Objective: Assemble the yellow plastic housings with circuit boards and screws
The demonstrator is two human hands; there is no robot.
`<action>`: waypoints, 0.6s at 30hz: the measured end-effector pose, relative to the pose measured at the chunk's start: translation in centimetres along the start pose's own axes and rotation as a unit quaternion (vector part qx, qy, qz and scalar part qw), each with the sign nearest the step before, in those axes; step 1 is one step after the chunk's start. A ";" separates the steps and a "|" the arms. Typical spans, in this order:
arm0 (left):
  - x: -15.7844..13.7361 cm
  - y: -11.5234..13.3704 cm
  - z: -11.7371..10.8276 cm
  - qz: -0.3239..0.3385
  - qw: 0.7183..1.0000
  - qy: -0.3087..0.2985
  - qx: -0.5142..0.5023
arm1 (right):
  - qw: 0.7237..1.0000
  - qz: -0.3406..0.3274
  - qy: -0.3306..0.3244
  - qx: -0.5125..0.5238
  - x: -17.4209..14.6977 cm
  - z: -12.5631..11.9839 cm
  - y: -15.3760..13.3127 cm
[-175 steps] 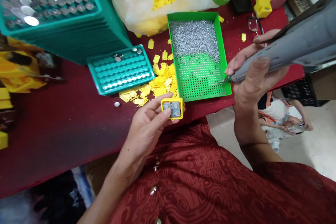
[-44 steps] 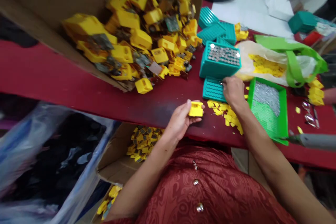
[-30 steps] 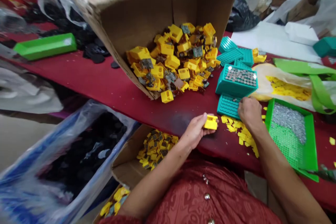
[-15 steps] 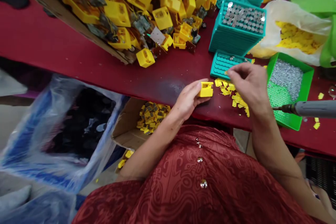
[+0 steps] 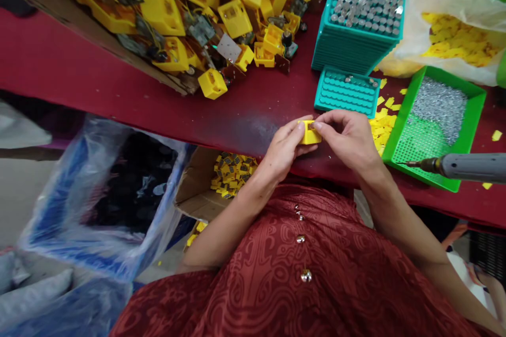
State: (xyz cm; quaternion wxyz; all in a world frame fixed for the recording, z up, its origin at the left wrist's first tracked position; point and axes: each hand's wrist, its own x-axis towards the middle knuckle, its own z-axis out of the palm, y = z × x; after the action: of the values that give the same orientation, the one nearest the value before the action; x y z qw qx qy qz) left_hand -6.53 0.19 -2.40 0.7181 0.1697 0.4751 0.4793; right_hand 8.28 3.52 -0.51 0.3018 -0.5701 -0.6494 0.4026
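A small yellow plastic housing (image 5: 310, 136) is gripped by my left hand (image 5: 281, 151), its opened side facing up. My right hand (image 5: 350, 138) has thumb and forefinger pinched together at the housing's upper right edge. A small dark bit shows at those fingertips, too little of it to name. Just beyond the hands lies a teal ridged tray (image 5: 348, 92) with a few small silver discs at its far edge. Loose flat yellow plastic pieces (image 5: 381, 129) are scattered right of my right hand.
A stack of teal trays (image 5: 356, 42) with silver discs on top stands behind. A green basket (image 5: 474, 110) holds small metal pieces; a power screwdriver (image 5: 474, 166) hangs over it. Yellow housings with circuit boards (image 5: 235, 18) fill the back left. A cardboard box (image 5: 193, 189) stands below the table edge.
My right hand has moved left from over the teal tray and the yellow pieces to the housing. My left hand keeps its hold on the housing. The view has shifted slightly.
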 end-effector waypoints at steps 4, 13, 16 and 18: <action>0.0 0.6 0.2 -0.029 1.000 -0.003 0.006 | 0.981 -0.147 0.002 -0.126 -0.2 -0.6 0.4; -0.5 1.0 -0.3 -0.106 0.990 -0.082 0.052 | 0.887 -0.314 -0.181 -0.287 0.6 -3.8 0.0; -0.5 0.9 -0.4 -0.113 0.990 -0.082 0.037 | 0.921 -0.294 -0.144 -0.213 0.1 -4.5 -0.4; -0.5 0.9 -0.4 -0.106 0.992 -0.070 0.021 | 0.963 -0.229 -0.061 -0.130 -0.4 -4.5 -0.5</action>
State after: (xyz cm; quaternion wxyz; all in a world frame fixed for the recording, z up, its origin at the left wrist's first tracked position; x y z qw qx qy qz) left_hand -7.37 0.14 -1.75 0.7923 0.1667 0.4492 0.3776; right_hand 11.91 3.95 2.13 0.2691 -0.4152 -0.8263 0.2691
